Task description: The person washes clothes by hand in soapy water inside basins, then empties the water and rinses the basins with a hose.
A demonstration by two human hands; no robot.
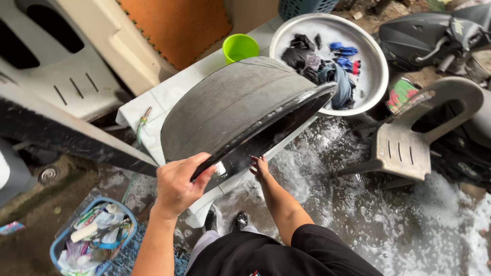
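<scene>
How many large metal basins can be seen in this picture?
2. One basin is tilted on its side, gripped by the left hand and touched by the right hand. Another basin behind holds clothes.

The place was an outdoor washing area of a home. Beyond the fingers of the right hand stood a wide metal basin with wet dark and blue clothes, and a green plastic cup was near it. Soapy foam covered the wet concrete ground to the right of the fingers. A blue basket with small sachets lay lower left, and a plastic chair stood to the right.
</scene>
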